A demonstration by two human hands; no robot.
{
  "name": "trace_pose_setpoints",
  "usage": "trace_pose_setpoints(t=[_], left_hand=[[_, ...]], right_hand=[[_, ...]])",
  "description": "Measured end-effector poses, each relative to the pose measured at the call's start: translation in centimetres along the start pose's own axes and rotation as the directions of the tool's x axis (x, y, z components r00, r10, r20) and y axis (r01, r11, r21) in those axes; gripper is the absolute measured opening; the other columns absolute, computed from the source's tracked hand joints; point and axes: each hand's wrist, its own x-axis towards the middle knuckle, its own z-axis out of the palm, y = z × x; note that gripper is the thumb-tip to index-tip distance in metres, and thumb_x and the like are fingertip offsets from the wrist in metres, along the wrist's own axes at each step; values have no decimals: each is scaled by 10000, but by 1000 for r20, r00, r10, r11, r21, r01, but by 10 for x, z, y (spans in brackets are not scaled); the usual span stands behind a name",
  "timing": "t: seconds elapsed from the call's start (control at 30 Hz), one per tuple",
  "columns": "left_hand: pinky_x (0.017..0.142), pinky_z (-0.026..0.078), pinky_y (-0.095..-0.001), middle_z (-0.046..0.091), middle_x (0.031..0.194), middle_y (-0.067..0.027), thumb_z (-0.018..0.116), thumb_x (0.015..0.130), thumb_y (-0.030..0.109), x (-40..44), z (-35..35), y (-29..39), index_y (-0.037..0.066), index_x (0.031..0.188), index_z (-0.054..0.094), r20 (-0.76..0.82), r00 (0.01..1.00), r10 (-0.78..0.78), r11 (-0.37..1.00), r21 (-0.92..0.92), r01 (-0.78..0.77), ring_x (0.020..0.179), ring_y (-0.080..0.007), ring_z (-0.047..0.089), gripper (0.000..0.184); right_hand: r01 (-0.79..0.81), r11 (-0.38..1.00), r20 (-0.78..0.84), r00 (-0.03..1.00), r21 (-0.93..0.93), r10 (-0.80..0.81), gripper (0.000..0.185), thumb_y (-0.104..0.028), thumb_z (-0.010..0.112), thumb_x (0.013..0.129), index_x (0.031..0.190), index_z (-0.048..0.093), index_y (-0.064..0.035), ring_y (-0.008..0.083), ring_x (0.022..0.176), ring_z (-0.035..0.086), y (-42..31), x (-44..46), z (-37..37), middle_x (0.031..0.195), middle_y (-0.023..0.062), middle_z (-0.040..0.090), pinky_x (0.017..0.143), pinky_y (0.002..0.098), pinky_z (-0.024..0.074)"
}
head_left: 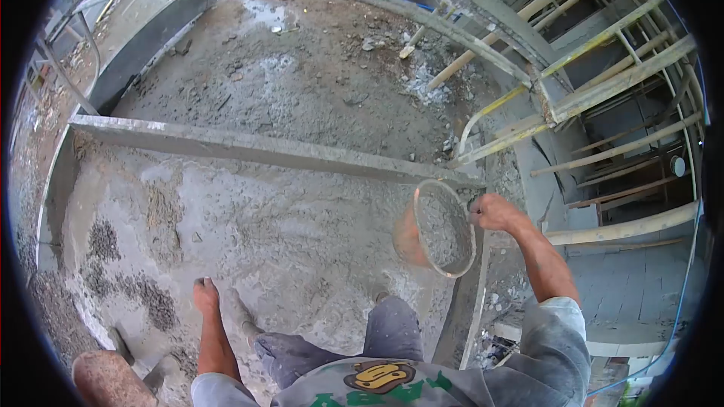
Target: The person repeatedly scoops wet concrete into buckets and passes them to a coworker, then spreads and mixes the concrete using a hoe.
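My right hand [496,212] is closed at the rim of a cement-smeared bucket [411,235], on its right side. The bucket tilts, its mouth turned toward the right, and wet grey concrete [443,227] shows inside it. My left hand [206,294] hangs low over the wet slab, fingers curled in, with nothing visible in them. Spread concrete [302,226] lies under and around my legs, inside a low form.
A straight form board [264,149] crosses beyond the concrete. Another board [461,313] runs along the right. Bamboo poles and timber framing [618,105] stand at right. Dark gravel [147,298] lies at left. A rounded reddish-brown object [113,380] sits at lower left.
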Motion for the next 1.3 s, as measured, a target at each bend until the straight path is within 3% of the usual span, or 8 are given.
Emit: trace_pose_setpoints(t=[0.17,0.63,0.83,0.87,0.9,1.03,1.17,1.3], left_hand=[[427,355,-246,524,599,-41,575,849,195,-4,-11,28,-45,851,599,146,986,84,701,-711,46,459,-85,446,241],[499,413,-270,552,657,-46,561,849,214,-3,-81,-40,-34,809,608,17,988,-151,585,-805,103,572,-110,502,255],[598,449,-266,570,759,-61,570,851,216,-30,-99,-126,-61,921,599,147,936,-319,440,-852,283,655,-129,539,287],[593,451,-264,576,750,-62,578,844,220,-24,-94,-145,-62,930,599,192,920,-342,429,-839,335,647,-136,548,295],[570,447,-262,573,724,-56,585,838,223,-19,-94,-168,-61,936,598,274,885,-375,475,-764,438,620,-138,548,300],[468,400,-276,583,703,-44,575,837,265,16,-104,-260,0,941,588,376,866,-330,687,-533,493,569,-146,553,285],[433,328,-266,603,783,-43,561,849,312,97,-166,-298,68,991,553,468,854,-229,671,-560,487,574,-144,536,282],[478,319,-287,603,834,-30,535,868,331,164,-215,-253,104,1057,509,432,880,-199,794,-455,403,606,-138,519,296]], right_hand=[[-15,999,-308,951,31,24,267,-257,630,645,675,619,8,268,569,566,-20,-75,-165,594,172,572,565,379,446],[262,964,-954,299,52,-30,228,-236,615,781,677,500,-70,78,464,406,-68,-65,-434,555,-21,466,431,248,309],[343,890,-808,588,301,47,389,-285,554,874,1183,539,-49,143,969,558,-31,19,-482,1051,67,595,808,257,435],[406,867,-783,622,290,-29,399,-305,541,885,1204,530,-65,142,1035,539,-79,-1,-438,1102,64,579,871,272,419],[129,973,-935,278,-190,-219,393,-277,564,873,1167,538,-19,148,974,554,-129,-16,-377,1104,76,594,800,265,440],[142,981,-826,531,-131,-187,307,-178,581,854,1127,553,-42,218,1008,555,-258,-53,-187,1086,108,579,839,310,429],[-109,931,-433,862,348,263,328,-222,628,770,1041,585,-42,338,944,572,-263,-79,-9,1041,185,576,813,391,451],[-409,744,-47,861,529,507,365,-294,626,734,989,620,-34,358,978,571,-273,-158,178,1024,211,608,867,398,441]])
